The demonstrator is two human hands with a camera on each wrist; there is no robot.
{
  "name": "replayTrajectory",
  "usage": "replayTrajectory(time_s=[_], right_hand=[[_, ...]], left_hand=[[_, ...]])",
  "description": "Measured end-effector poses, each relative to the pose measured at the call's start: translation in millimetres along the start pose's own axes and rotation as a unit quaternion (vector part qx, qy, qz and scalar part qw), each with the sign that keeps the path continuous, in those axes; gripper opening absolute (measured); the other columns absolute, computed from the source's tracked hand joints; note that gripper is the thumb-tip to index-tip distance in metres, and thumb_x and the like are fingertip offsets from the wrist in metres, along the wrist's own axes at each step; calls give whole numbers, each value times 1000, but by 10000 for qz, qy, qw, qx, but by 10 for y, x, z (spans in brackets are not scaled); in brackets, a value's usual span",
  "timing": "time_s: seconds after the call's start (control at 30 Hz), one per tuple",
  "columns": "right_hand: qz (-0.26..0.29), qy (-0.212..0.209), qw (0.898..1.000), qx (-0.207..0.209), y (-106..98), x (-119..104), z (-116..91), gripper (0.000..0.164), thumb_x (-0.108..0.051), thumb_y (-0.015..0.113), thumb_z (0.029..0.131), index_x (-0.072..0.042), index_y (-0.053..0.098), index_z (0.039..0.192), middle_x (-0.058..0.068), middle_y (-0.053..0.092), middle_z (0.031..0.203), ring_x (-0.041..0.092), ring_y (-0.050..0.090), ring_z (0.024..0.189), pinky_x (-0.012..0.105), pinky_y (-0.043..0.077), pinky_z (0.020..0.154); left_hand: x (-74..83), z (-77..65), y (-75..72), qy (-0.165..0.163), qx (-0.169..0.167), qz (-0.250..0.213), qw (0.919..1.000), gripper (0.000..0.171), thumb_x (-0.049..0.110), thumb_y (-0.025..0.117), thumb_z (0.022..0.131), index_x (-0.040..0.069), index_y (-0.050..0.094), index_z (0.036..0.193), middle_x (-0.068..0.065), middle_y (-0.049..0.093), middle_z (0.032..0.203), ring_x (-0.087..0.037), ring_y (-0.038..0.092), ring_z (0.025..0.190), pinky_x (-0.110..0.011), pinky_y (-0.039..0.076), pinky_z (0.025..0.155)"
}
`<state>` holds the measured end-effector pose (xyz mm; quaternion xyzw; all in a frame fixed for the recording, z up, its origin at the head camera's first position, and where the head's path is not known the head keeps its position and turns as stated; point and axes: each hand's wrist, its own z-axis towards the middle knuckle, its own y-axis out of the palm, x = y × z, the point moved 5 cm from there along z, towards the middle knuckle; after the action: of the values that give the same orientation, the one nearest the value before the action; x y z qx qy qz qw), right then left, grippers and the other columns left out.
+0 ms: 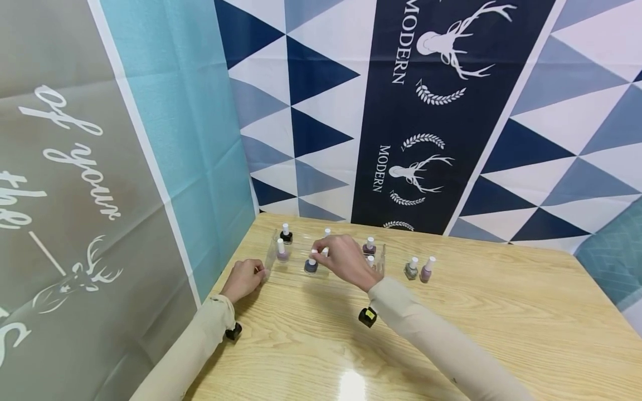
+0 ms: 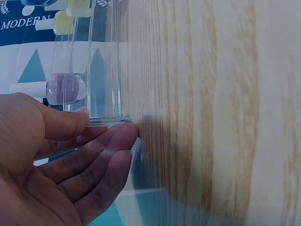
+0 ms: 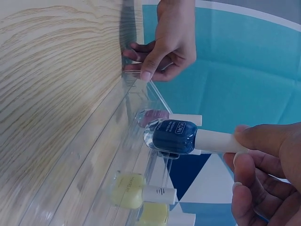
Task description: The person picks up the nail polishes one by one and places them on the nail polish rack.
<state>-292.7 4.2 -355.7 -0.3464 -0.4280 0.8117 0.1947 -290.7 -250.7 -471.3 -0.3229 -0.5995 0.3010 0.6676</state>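
Observation:
Between its thumb and fingers my right hand (image 1: 346,257) pinches the white cap of a dark blue nail polish bottle (image 3: 174,136), holding it over the front of a clear acrylic rack (image 2: 106,94). My left hand (image 1: 244,278) grips the rack's left end, thumb on one side and fingers on the other. In the rack stand a black nail polish bottle (image 1: 286,237), a lilac one (image 2: 63,89), a dark purple one (image 1: 369,249) and yellow ones (image 3: 129,189). The right hand partly hides the rack's middle in the head view.
Right of the rack, a grey nail polish bottle (image 1: 411,271) and a pinkish-lilac one (image 1: 426,273) stand on the wooden table (image 1: 501,312). Patterned fabric (image 1: 321,111) hangs behind the table, and more fabric (image 1: 200,167) hangs along its left side.

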Motion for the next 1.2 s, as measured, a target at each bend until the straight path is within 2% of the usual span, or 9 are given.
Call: replayTrajectory(time_s=[0.17,0.3,0.43,0.7,0.87,1.2], right_hand=[[-15,-66,10000,4,56,-32,47,7,-21,77,95,-20,80,89,-9,75,83,-3,55,56,21,44,53],[43,-98,9999,-53,96,-66,81,7,-21,77,95,-18,80,90,-7,75,85,-1,55,56,23,46,54],[72,-165,9998,-31,116,-115,124,6,-19,77,95,-16,81,91,-5,76,85,0,52,54,22,44,54],[72,-316,9995,49,177,-161,188,8,-20,77,95,-15,81,91,-4,77,84,2,31,46,21,27,48],[39,-320,9994,78,219,-158,216,8,-21,78,94,-15,81,89,-4,76,83,2,30,47,22,27,48],[146,-138,9998,6,342,-142,266,6,-18,80,92,-13,81,90,-3,77,84,4,39,50,22,29,46]], left_hand=[[10,-2,-20,53,30,36,10000,25,12,66,101,9,67,77,2,60,56,-14,54,47,-30,40,46],[15,-8,-37,41,35,71,10000,25,12,66,101,9,67,77,2,61,56,-14,54,47,-29,40,47],[-1,-14,-46,-6,5,41,10000,25,12,66,102,9,68,77,2,61,56,-14,54,47,-30,40,47],[-35,-2,-43,-77,-48,41,10000,25,13,66,102,10,68,78,1,61,57,-14,55,48,-29,41,47],[-17,2,-22,-42,-63,-26,10000,23,13,67,102,9,68,79,0,62,58,-14,56,48,-30,42,47],[-18,12,-5,-103,-45,-14,9999,22,13,67,101,9,69,80,0,63,58,-14,57,49,-30,42,48]])
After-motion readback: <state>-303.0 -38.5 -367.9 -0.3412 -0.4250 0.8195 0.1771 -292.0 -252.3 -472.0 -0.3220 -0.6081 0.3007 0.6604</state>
